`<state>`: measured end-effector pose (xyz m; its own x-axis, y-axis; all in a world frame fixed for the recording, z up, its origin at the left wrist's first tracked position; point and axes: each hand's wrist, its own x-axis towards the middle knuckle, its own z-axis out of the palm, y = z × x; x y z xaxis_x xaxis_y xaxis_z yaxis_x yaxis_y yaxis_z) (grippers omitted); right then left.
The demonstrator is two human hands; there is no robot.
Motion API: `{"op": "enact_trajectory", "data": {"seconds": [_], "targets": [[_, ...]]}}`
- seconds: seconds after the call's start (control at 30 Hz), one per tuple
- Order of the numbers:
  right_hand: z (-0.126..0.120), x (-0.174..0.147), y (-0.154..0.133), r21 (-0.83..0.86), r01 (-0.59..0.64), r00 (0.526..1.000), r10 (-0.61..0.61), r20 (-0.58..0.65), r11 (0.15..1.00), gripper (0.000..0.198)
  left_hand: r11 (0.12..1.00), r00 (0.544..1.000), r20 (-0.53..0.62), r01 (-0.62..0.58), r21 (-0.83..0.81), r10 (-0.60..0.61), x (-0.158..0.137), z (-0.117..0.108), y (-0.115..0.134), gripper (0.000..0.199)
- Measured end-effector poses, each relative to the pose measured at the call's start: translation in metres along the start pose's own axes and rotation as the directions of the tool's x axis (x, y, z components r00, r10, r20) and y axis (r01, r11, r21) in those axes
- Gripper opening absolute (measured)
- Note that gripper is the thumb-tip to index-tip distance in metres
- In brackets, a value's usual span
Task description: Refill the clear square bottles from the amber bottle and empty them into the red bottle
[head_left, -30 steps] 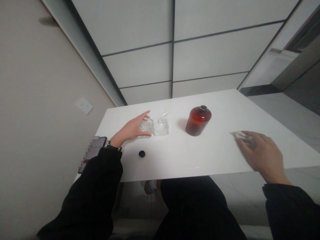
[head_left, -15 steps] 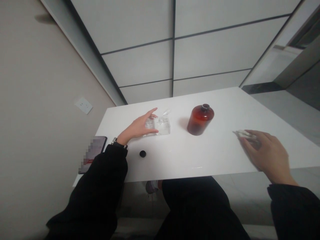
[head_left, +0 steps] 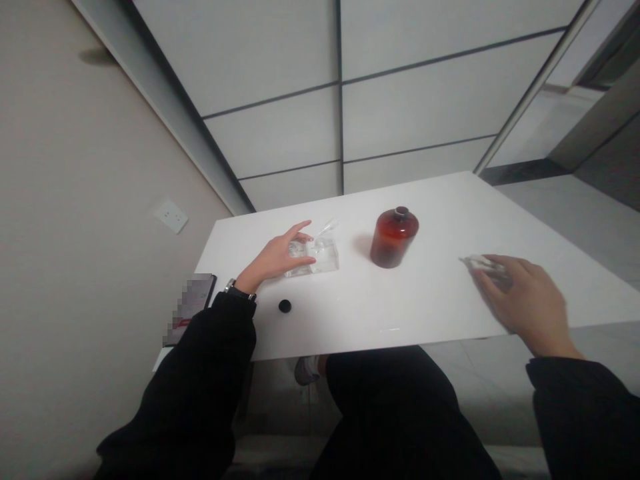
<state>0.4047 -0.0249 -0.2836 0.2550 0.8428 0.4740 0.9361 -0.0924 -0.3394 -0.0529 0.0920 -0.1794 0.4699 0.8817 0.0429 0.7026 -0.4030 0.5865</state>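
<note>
"Curving around the left part of the clear container [head_left: 327, 257] left of centre, the left hand [head_left: 277, 257] stands wide, thumb and fingers well apart. Is it touching?"

"I cannot tell; the clear walls blend into the white table [head_left: 425, 307]. The right hand [head_left: 533, 293], at the right of the frame, is closed on a crumpled whitish piece [head_left: 481, 262], held at the fingertips."

"And where does the rest lie?"

"The container sits partly between the left thumb and fingers, jutting out to their right. The amber bottle [head_left: 393, 240] stands upright just right of centre, between the 2 hands, touching neither. The black disc [head_left: 285, 306] lies lower in the frame than the left hand."

"What differs from 1 second ago?"

"The left hand has moved rightward along the container. Bottle and disc keep their spots, and the right hand keeps its hold."
</note>
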Motion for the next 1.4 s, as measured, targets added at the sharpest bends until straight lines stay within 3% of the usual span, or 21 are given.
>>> {"op": "enact_trajectory", "data": {"seconds": [0.3, 0.37, 0.43, 0.5, 0.57, 0.63, 0.67, 0.73, 0.87, 1.13, 1.4], "targets": [[-0.005, 0.0, -0.004, -0.034, -0.018, 0.999, 0.019, 0.042, 0.999, 0.052, 1.0, 1.0, -0.014, -0.014, 0.008, 0.014, -0.016, 0.003, 0.015, 0.097], [-0.004, 0.0, -0.003, -0.034, -0.013, 0.999, 0.015, 0.04, 0.999, 0.049, 0.998, 0.989, -0.137, -0.06, 0.007, 0.061, -0.026, -0.003, 0.018, 0.096], [-0.004, 0.0, -0.002, -0.033, -0.006, 0.999, 0.008, 0.037, 0.999, 0.048, 0.998, 0.945, -0.322, -0.066, 0.002, 0.063, -0.042, -0.008, 0.02, 0.084], [-0.003, 0.0, 0.0, -0.034, 0.002, 0.999, -0.001, 0.038, 0.999, 0.051, 1.0, 0.872, -0.489, 0.007, -0.012, -0.012, -0.063, -0.009, 0.02, 0.067], [-0.002, 0.0, 0.001, -0.041, 0.007, 0.999, -0.006, 0.035, 0.999, 0.054, 0.988, 0.827, -0.543, 0.153, -0.037, -0.148, -0.085, -0.003, 0.018, 0.045], [-0.002, 0.0, 0.001, -0.046, 0.014, 1.0, -0.013, 0.025, 0.999, 0.056, 0.949, 0.872, -0.398, 0.316, 0.01, -0.286, -0.105, 0.007, 0.017, 0.028], [-0.002, -0.001, 0.001, -0.046, 0.018, 1.0, -0.017, 0.021, 0.999, 0.056, 0.934, 0.899, -0.303, 0.35, 0.066, -0.316, -0.113, 0.014, 0.016, 0.026], [-0.001, -0.001, 0.0, -0.038, 0.022, 1.0, -0.021, 0.016, 0.999, 0.057, 0.929, 0.916, -0.243, 0.354, 0.107, -0.321, -0.125, 0.028, 0.017, 0.027], [-0.002, -0.002, -0.001, -0.01, 0.001, 1.0, 0.0, 0.013, 1.0, 0.057, 0.94, 0.938, -0.2, 0.312, 0.136, -0.282, -0.129, 0.044, 0.019, 0.034], [-0.004, 0.001, -0.001, -0.01, 0.006, 0.998, -0.006, 0.057, 1.0, 0.046, 0.96, 0.969, -0.138, 0.225, 0.165, -0.203, -0.12, 0.047, 0.018, 0.029], [-0.001, -0.001, -0.002, 0.043, 0.007, 1.0, -0.007, 0.012, 0.999, 0.046, 0.988, 1.0, -0.014, -0.022, 0.154, 0.024, -0.09, 0.088, 0.058, 0.03]]}}
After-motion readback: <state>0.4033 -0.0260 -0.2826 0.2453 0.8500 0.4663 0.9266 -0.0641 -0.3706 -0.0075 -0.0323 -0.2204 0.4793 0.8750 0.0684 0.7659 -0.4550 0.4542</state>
